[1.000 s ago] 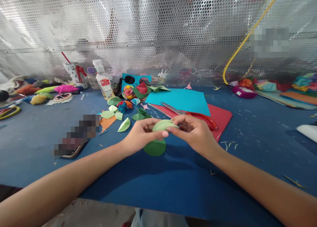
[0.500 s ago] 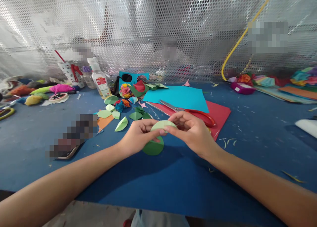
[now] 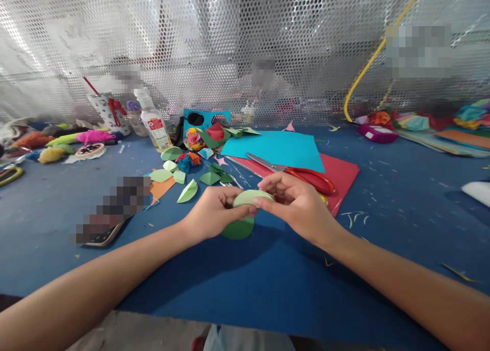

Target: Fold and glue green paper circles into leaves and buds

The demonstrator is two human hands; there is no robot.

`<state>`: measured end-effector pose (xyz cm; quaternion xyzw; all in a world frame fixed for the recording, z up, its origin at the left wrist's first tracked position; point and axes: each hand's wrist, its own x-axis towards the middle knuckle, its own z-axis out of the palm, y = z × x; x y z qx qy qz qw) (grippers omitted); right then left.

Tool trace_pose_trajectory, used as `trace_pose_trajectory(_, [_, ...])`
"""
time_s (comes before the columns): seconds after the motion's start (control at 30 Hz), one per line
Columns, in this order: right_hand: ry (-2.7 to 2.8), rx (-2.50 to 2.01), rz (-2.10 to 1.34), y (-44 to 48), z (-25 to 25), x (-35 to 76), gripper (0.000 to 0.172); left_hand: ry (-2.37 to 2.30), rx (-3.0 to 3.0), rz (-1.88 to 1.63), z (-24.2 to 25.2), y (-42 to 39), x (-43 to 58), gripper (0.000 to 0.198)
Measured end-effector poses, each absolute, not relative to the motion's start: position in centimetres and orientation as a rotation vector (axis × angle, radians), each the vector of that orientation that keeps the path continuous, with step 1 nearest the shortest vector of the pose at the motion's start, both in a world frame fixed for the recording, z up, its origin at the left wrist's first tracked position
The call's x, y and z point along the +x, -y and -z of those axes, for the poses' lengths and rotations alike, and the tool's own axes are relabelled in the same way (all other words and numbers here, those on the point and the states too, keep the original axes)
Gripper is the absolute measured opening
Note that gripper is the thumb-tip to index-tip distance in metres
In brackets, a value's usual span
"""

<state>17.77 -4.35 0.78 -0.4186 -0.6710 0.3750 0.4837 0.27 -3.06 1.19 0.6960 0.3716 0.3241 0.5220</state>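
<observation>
Between my two hands is a pale green paper piece [image 3: 250, 197], folded over with a rounded upper edge. My left hand [image 3: 212, 210] pinches its left end, and my right hand [image 3: 294, 200] pinches its right end with thumb and fingers. Under them on the table lies a darker green paper circle [image 3: 238, 229], partly covered by my left hand. Scissors with red handles [image 3: 312, 178] rest just beyond my right hand, on red paper [image 3: 342, 174] and a light blue sheet [image 3: 275, 149]. Folded green paper leaves [image 3: 187, 191] are scattered beyond my left hand.
A phone [image 3: 111, 233], partly blurred out, lies at the left on the blue table [image 3: 214, 284]. Behind it stand a glue bottle [image 3: 156, 126] and a patterned cup [image 3: 105, 113] with a straw. A perforated metal screen [image 3: 214, 44] rises at the back. A purple case [image 3: 377, 134] sits at back right.
The pale green paper has dropped slightly and shifted a little to the right, still in both hands. My left thumb is now lower on it, showing more of its face.
</observation>
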Motion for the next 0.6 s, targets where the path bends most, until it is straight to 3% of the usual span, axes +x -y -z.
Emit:
trace_pose_trajectory(0.27, [1.586,-0.987,-1.047,4.48,-0.32,17.45,0.032,-0.935,1.651,-0.892,-1.27,3.07,0.13,0.026])
trace_pose_trajectory(0.6, [1.317,-0.983,-1.144,4.34,-0.8,17.2,0.061,-0.897,1.637,-0.896,-1.89,2.84,0.51,0.03])
